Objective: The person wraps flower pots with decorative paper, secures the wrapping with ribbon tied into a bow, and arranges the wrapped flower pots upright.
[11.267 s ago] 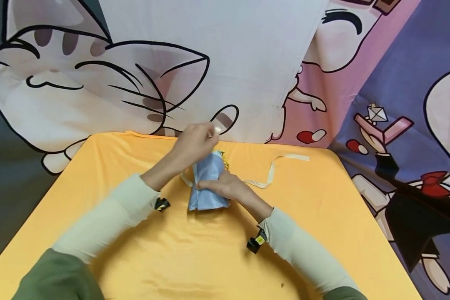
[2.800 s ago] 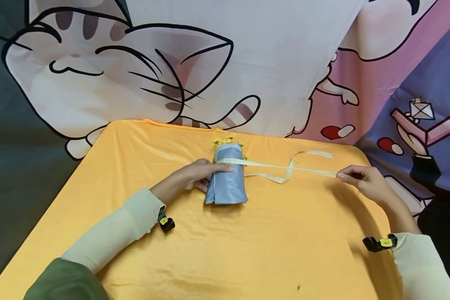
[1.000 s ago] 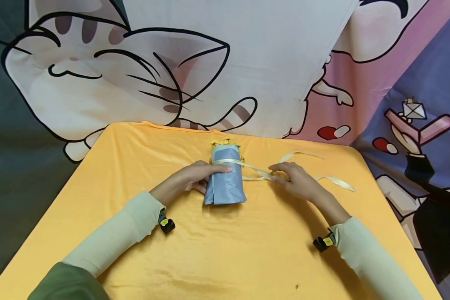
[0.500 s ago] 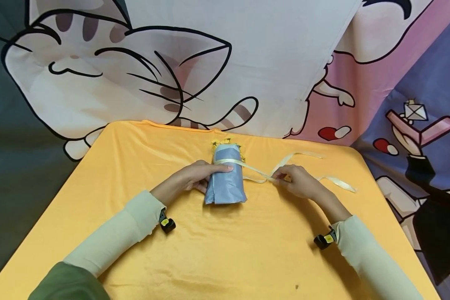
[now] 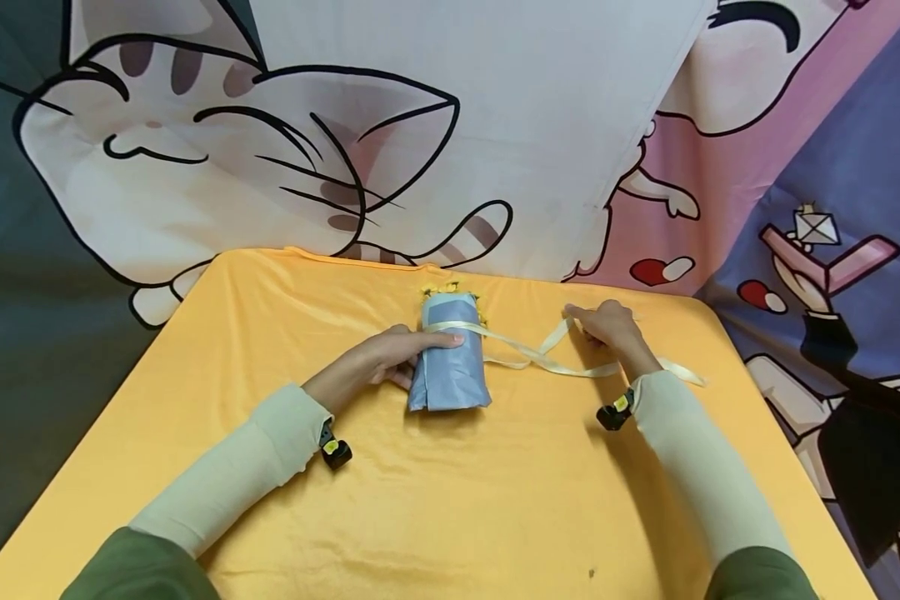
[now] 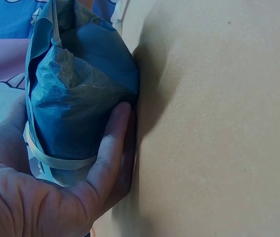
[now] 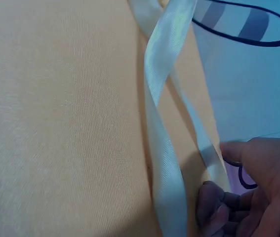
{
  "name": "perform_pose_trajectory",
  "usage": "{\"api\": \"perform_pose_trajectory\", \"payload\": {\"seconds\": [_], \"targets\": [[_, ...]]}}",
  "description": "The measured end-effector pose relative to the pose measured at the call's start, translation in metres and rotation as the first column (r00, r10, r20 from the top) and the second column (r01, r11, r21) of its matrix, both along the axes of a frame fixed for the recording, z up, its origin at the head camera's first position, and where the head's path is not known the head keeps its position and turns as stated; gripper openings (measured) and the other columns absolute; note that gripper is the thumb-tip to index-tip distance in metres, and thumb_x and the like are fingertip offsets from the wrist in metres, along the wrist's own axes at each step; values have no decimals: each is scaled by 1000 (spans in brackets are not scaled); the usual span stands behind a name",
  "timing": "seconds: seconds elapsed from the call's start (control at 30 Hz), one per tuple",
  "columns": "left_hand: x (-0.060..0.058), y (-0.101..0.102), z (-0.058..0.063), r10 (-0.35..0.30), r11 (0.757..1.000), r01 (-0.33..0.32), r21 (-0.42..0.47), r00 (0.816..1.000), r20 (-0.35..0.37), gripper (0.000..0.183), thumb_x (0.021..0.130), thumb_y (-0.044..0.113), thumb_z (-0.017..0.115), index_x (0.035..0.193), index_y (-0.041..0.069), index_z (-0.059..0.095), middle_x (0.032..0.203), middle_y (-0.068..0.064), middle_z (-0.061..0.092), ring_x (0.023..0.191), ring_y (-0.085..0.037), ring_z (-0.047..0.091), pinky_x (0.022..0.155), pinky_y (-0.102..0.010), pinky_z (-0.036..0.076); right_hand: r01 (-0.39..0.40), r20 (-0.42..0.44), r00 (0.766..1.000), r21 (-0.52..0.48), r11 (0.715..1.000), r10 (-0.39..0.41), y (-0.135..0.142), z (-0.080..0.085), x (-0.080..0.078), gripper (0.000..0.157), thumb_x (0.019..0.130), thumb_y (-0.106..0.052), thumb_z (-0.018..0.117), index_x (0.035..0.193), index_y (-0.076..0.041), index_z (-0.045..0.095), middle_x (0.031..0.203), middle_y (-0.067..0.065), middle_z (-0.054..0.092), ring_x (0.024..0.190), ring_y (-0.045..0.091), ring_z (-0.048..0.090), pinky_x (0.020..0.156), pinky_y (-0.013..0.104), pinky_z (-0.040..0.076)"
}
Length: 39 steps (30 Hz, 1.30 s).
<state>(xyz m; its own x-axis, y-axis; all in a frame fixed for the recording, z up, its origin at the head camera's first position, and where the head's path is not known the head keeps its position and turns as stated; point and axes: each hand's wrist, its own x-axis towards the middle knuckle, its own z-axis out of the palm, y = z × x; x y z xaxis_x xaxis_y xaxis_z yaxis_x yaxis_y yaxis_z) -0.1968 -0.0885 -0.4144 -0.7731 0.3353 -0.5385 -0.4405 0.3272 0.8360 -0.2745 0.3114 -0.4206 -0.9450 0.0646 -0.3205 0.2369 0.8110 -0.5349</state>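
Note:
A blue paper-wrapped bouquet [image 5: 452,379] with small yellow flowers [image 5: 450,288] lies mid-table, flower end away. My left hand [image 5: 390,354] grips its left side, thumb across the wrap; the left wrist view shows the fingers [image 6: 115,148] curled around the paper. A cream ribbon [image 5: 456,327] encircles the bouquet, and its two tails cross to the right. My right hand [image 5: 611,329] is over the far tail, index finger stretched out. In the right wrist view its fingertips [image 7: 211,200] are right at that ribbon tail [image 7: 206,148], with a gap between them; the other fingers curl loosely.
A yellow cloth [image 5: 450,500] covers the table. Behind it hangs a printed cartoon backdrop [image 5: 540,150]. The nearer ribbon tail [image 5: 581,371] runs beneath my right wrist, and its end [image 5: 682,371] lies farther right on the cloth.
My right hand pulled one tail rightward, brought it back across the other, then let it go and moved up to the far tail. The left hand still holds the bouquet.

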Motion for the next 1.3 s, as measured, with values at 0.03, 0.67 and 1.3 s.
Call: {"api": "perform_pose_trajectory", "payload": {"seconds": [0.03,0.67,1.3], "targets": [[0,1,-1,5,1000,-5,0,1000,4,70,94,63,85,123,0,72,89,-7,81,76,-18,80,69,-36,70,5,-2,1000,1,1000,-5,0,-2,-2,63,110,-51,63,55,-21,52,51,-6,44,48,12,38,52,29,36],[1,1,2,23,999,-22,-40,1000,16,74,91,63,87,123,-1,69,91,-7,77,78,-18,78,71,-36,70,-312,-620,766,-125,942,172,-106,59,23,27,116,-18,59,135,-1,68,105,22,81,80,26,71,64,25,54],[0,3,-2,18,999,-18,-29,1000,0,63,92,64,86,114,6,72,85,-3,77,74,-15,75,66,-31,67,-432,-474,810,-81,898,347,-171,59,106,39,119,-38,56,116,-6,78,93,15,78,73,25,71,65,40,58]]}}
